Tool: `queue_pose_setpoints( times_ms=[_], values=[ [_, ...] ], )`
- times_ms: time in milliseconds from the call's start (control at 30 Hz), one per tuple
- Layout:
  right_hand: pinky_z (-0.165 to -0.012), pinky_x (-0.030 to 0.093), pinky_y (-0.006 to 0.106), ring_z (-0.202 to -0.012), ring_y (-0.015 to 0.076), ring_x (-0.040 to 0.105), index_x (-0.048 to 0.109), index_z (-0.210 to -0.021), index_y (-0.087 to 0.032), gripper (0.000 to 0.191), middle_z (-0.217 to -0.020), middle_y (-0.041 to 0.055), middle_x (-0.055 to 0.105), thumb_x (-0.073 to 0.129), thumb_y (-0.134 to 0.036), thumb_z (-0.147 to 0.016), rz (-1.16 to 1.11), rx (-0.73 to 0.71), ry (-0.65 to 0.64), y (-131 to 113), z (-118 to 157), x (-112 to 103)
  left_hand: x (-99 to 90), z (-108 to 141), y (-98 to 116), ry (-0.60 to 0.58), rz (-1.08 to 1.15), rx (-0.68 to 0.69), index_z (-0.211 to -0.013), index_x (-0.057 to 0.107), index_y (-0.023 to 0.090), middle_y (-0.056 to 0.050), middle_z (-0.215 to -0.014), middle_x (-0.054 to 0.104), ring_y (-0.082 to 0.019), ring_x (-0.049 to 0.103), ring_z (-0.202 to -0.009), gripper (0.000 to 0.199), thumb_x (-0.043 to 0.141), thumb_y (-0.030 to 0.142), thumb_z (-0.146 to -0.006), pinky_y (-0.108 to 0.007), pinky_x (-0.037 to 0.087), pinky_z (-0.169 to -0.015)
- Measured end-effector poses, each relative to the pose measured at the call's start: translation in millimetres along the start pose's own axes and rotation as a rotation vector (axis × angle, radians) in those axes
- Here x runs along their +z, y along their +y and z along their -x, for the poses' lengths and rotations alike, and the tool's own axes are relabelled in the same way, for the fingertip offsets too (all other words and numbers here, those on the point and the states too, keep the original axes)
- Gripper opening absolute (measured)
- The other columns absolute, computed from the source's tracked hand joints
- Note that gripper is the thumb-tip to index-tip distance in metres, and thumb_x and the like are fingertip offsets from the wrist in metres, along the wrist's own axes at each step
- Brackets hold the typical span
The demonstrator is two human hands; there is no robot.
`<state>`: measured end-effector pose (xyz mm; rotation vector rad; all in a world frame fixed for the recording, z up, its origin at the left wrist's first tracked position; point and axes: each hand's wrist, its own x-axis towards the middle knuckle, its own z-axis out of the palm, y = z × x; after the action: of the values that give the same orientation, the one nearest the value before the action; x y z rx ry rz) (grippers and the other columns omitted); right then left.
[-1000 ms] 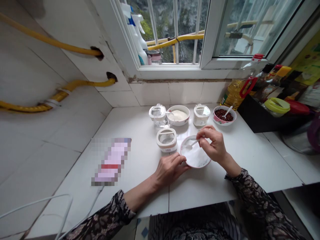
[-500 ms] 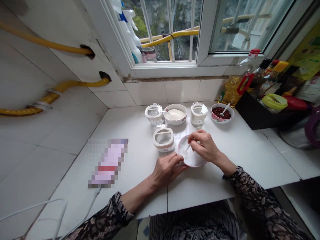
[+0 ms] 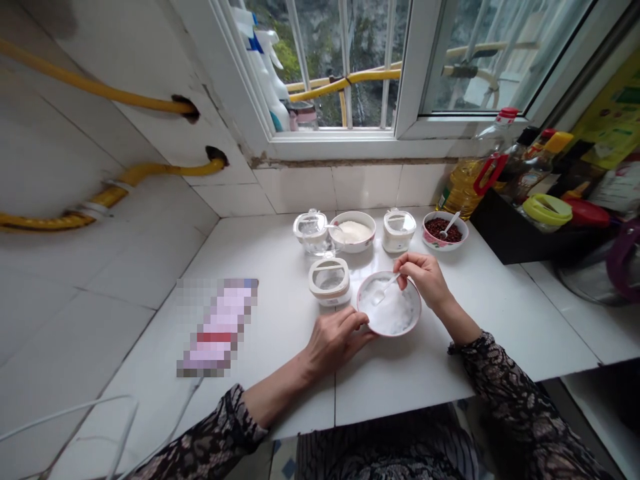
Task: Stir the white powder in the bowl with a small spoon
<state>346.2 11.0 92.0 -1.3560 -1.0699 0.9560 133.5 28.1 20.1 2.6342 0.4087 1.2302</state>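
Note:
My right hand [image 3: 423, 279] pinches the handle of a small white spoon [image 3: 384, 292], whose tip rests in white grains. The grains fill a bowl [image 3: 419, 320] with a pink rim. At the bowl's left edge, my left hand [image 3: 336, 337] grips the rim between thumb and fingers. Just left of the bowl stands a lidded clear jar [image 3: 329, 283]. Behind are another jar [image 3: 311, 230], a bowl of off-white grains [image 3: 352, 231] with a spoon in it, a third jar [image 3: 399, 230], and a bowl of dark red grains [image 3: 445, 231] with a white spoon.
A pixelated pinkish object [image 3: 220, 327] with a cable lies on the left of the counter [image 3: 280, 393]. At the back right, an oil bottle [image 3: 463, 183] stands beside a black box [image 3: 505, 230] of bottles and jars.
My right hand has moved slightly right with the spoon, showing more of the bowl's inside. My left hand still holds the rim. The view has shifted slightly.

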Motion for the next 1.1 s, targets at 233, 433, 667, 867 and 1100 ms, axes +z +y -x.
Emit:
queue_pose_setpoints(
  times_ms=[233,433,667,867,1100],
  values=[
    [-0.047,0.036,0.022,-0.041,0.0100,0.047,0.061,-0.058,-0.018,0.015,-0.040,-0.0036,0.053,0.049,-0.024,-0.063,0.157,-0.072,0.023,2,3,2,-0.1,-2,1,0.006,-0.001,0.004,-0.093,0.052,0.018,0.003,-0.069,0.055,-0.010,0.052,-0.057,0.016,0.055,0.033,-0.097,-0.019,0.039,-0.052],
    [-0.048,0.037,0.023,-0.041,0.0103,0.047,0.061,-0.058,-0.018,0.014,-0.040,-0.0035,0.053,0.049,-0.025,-0.063,0.136,-0.058,0.011,4,2,3,0.0,-2,1,0.005,0.006,0.002,-0.094,0.052,0.019,0.003,-0.069,0.055,-0.010,0.053,-0.057,0.015,0.055,0.033,-0.097,-0.019,0.040,-0.051],
    [-0.049,0.038,0.024,-0.040,0.0096,0.045,0.061,-0.057,-0.018,0.013,-0.038,-0.0041,0.053,0.051,-0.025,-0.061,0.014,-0.018,0.017,5,-2,1,0.8,0,0,0.009,0.003,0.003,-0.094,0.052,0.018,0.003,-0.069,0.055,-0.010,0.053,-0.057,0.016,0.056,0.033,-0.097,-0.019,0.040,-0.051],
    [-0.059,0.046,0.026,-0.051,0.0116,0.055,0.063,-0.070,-0.017,0.010,-0.050,-0.0019,0.063,0.057,-0.025,-0.069,-0.088,-0.037,-0.002,4,-2,4,0.9,-1,1,0.018,0.002,0.006,-0.093,0.052,0.018,0.003,-0.068,0.055,-0.010,0.053,-0.056,0.016,0.055,0.034,-0.097,-0.019,0.040,-0.051],
    [-0.083,0.050,0.036,-0.085,0.0178,0.069,0.061,-0.101,-0.020,0.015,-0.090,0.0059,0.075,0.048,-0.024,-0.094,0.224,-0.474,-0.110,1,15,32,0.5,-2,2,0.016,-0.019,0.009,-0.091,0.053,0.018,0.003,-0.067,0.055,-0.010,0.053,-0.055,0.017,0.054,0.034,-0.097,-0.020,0.039,-0.050]
  ],
)
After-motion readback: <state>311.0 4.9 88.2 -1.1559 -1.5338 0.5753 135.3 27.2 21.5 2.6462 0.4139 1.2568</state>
